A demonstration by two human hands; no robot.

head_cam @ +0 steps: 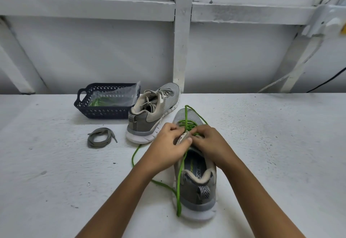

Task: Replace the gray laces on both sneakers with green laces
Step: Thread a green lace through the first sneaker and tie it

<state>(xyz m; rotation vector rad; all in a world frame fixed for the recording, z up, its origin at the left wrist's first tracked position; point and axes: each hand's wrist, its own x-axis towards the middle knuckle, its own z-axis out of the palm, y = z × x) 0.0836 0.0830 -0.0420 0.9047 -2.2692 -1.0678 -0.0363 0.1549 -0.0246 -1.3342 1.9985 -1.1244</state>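
Both hands meet over the near sneaker, which stands on the white table with its heel toward the person. The left hand has a tight grip on the tongue, fingers curled over its top and the thumb pressed against it. The right hand also has a narrow grip, its fingers bent down onto the green lace at the eyelets; the fingertips themselves are hidden. The lace crosses the front of the shoe, loops up over the toe, and trails in two tails, one along the shoe's opening and down past the heel, the other curving over the table on the left. The far sneaker stands just beside, up and to the left, with gray laces in it. A loose gray lace lies coiled left of it. Behind that, a dark basket holds a clear bag with something green inside.
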